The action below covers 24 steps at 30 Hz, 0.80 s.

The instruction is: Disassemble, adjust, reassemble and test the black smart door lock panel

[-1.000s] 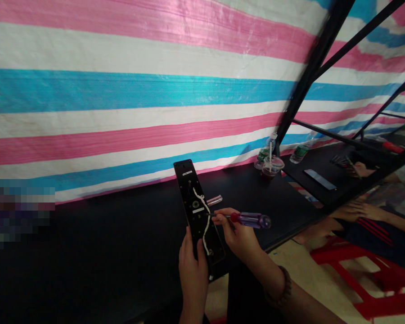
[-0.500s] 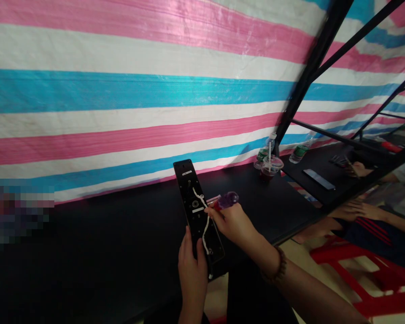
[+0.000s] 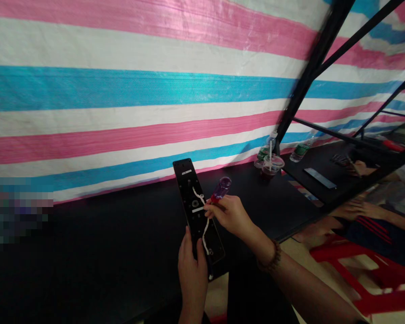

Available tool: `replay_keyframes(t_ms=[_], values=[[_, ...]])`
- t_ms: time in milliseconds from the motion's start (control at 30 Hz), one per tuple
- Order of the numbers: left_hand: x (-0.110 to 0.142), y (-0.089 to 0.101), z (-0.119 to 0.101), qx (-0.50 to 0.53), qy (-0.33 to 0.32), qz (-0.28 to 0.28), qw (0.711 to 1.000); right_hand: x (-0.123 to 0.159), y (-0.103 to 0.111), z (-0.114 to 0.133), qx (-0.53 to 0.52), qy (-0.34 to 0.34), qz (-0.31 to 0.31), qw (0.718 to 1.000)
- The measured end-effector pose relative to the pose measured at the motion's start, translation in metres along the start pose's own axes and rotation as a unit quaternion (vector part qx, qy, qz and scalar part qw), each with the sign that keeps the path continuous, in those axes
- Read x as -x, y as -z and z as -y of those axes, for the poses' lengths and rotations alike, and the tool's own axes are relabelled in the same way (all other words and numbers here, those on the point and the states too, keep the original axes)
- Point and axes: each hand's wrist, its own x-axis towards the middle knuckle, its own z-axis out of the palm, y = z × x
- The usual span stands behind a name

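Observation:
A long black panel (image 3: 183,180), flat and rectangular with rounded corners, pale labels and small fittings, leans over the front of the black table. Around its near left end my left hand (image 3: 193,261) is closed, thumb on the face. A white cable (image 3: 205,231) runs along the panel. My right hand (image 3: 227,213) grips a screwdriver with a clear purple and red handle (image 3: 222,188), tilted up and to the right. The fingertips are at the cable near the panel's middle; whether they also pinch the cable I cannot tell. The screwdriver's tip is hidden.
On the black table (image 3: 104,252), a lidded plastic cup with a straw (image 3: 272,165) and a water bottle (image 3: 261,155) stand right. Beyond the black metal frame (image 3: 303,85) are another bottle (image 3: 299,152), a phone (image 3: 320,178), other people's hands (image 3: 364,168) and a red stool (image 3: 361,288).
The screwdriver's handle has swung from leaning right to a more upright tilt, my right hand turning with it. My left hand and the panel stay put.

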Motion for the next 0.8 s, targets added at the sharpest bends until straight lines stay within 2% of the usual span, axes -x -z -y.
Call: replay_keyframes(t_ms=[167, 467, 667, 800], values=[[0.000, 0.000, 0.003, -0.020, -0.007, 0.008, 1.000, -0.003, -0.003, -0.002, -0.044, -0.015, 0.011, 0.999], [0.001, 0.000, 0.000, -0.021, -0.001, 0.002, 1.000, 0.007, 0.007, -0.003, -0.037, -0.007, 0.046, 0.998], [0.001, 0.000, 0.002, -0.024, -0.002, 0.012, 1.000, 0.009, 0.000, -0.018, -0.003, 0.019, 0.018, 1.000], [0.001, 0.000, 0.001, -0.025, -0.009, 0.007, 1.000, 0.006, 0.000, -0.014, -0.019, 0.024, 0.005, 1.000]])
